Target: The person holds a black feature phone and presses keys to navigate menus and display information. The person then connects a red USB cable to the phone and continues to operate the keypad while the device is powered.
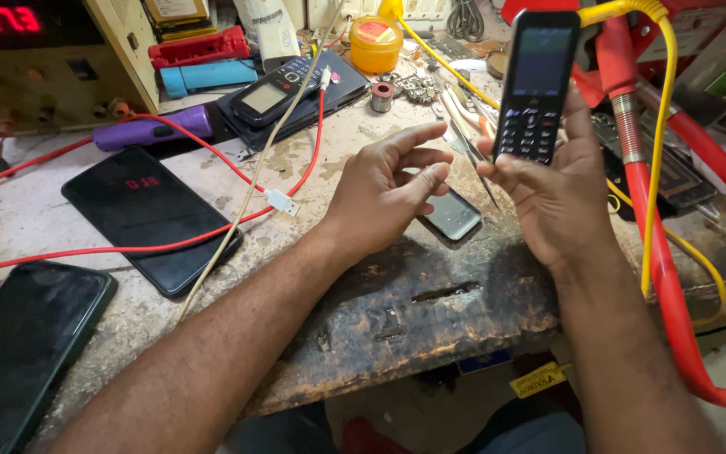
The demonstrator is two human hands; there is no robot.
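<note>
Right hand (552, 197) gripped keypad phone (536, 88) upright, screen readable; left hand (388, 189) hovered beside, fingers loosely spread, empty.

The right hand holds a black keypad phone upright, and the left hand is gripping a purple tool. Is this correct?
Not quite. The head view shows the left hand empty, fingers spread above the bench, while the purple tool lies apart on the bench. The right hand does hold the black keypad phone upright.
</note>
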